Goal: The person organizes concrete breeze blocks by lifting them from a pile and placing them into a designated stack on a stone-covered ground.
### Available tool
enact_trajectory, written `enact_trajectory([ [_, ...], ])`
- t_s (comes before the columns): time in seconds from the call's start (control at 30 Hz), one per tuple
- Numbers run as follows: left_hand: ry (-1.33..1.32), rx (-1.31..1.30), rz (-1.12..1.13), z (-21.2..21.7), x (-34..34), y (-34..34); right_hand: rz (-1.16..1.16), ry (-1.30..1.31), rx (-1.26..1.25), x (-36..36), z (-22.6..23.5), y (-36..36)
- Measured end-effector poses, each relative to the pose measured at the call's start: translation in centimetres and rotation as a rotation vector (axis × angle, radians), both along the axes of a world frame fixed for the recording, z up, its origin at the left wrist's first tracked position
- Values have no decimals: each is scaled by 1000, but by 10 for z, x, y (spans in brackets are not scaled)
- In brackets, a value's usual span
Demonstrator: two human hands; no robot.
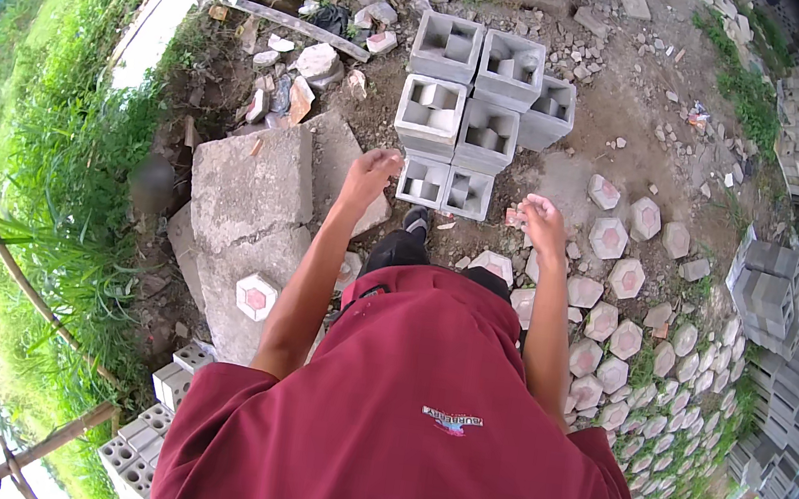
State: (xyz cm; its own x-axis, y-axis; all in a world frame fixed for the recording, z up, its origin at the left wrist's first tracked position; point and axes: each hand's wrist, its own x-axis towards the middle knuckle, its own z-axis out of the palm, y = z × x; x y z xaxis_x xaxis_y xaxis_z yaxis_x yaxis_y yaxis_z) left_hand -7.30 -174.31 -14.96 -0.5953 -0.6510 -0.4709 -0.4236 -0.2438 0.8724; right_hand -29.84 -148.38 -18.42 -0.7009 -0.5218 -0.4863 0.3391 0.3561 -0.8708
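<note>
both hands empty — left hand (369,173) loosely curled, right hand (542,218) half-open — so grip the nearest hollow concrete block (424,180) by its walls, feet clear.

A person in a dark red shirt (406,432) stands on bare dirt ground (590,103), both arms stretched forward. The left hand (370,173) hovers empty, fingers loosely curled, just beside a stack of hollow grey concrete blocks (471,87). The right hand (542,221) hangs empty above grey hexagonal paving stones with pink centres (618,278). A broken concrete slab (251,190) lies left.
</note>
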Motion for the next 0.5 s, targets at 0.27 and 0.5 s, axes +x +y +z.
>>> enact_trajectory([
  [0.27,-324,-165,-11,-148,-62,-122,157,262,256,-20,-122,-118],
  [0.5,-577,-254,-115,-279,-114,-185,230,299,497,-77,-254,-249],
])
